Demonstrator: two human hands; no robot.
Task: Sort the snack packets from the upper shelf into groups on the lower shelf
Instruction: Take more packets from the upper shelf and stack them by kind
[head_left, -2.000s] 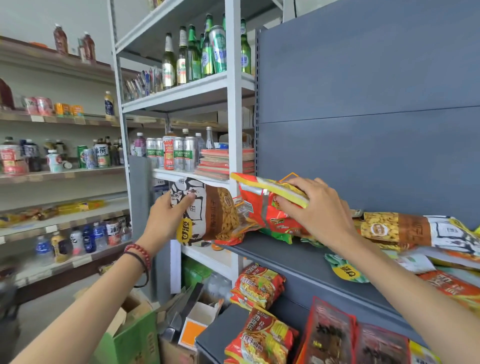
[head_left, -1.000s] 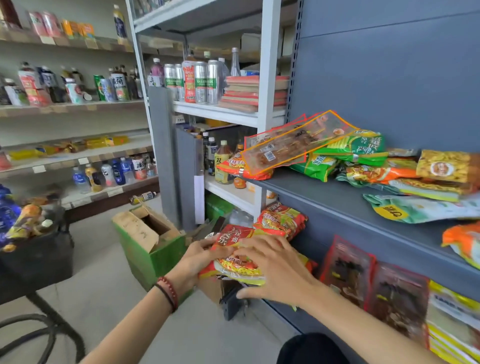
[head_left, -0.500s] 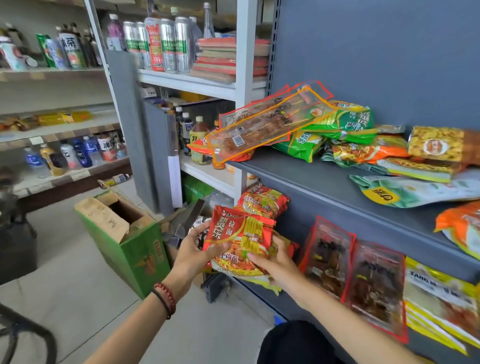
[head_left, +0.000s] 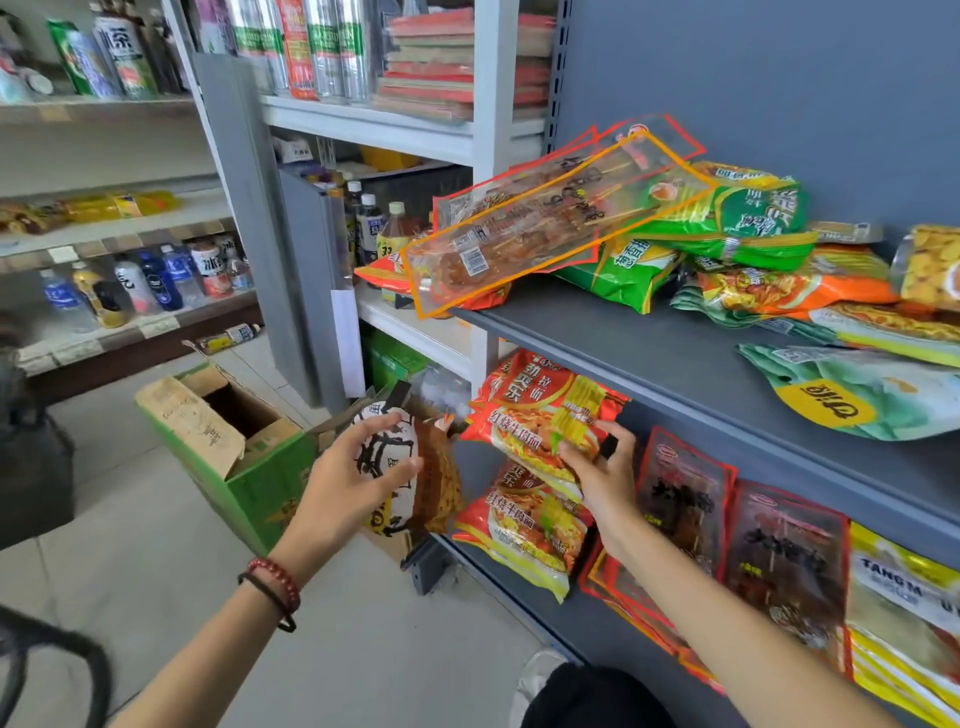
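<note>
My right hand (head_left: 597, 480) now alone pinching noodle packet (head_left: 530, 415), my left hand (head_left: 340, 486) at 9 o'clock gripping white bag (head_left: 397, 452)

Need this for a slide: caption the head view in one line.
Right hand holds a red noodle packet above matching packets on the lower shelf; left hand grips a brown-and-white packet.

"TANG M" — on the yellow packet (head_left: 906, 618); "红烧牛肉面" — on the red noodle packet (head_left: 522, 439).

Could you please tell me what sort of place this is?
Most likely a small grocery shop: snack packets heaped on the grey upper shelf, bottled drinks on shelves at left, and drink cans on a white rack.
</note>
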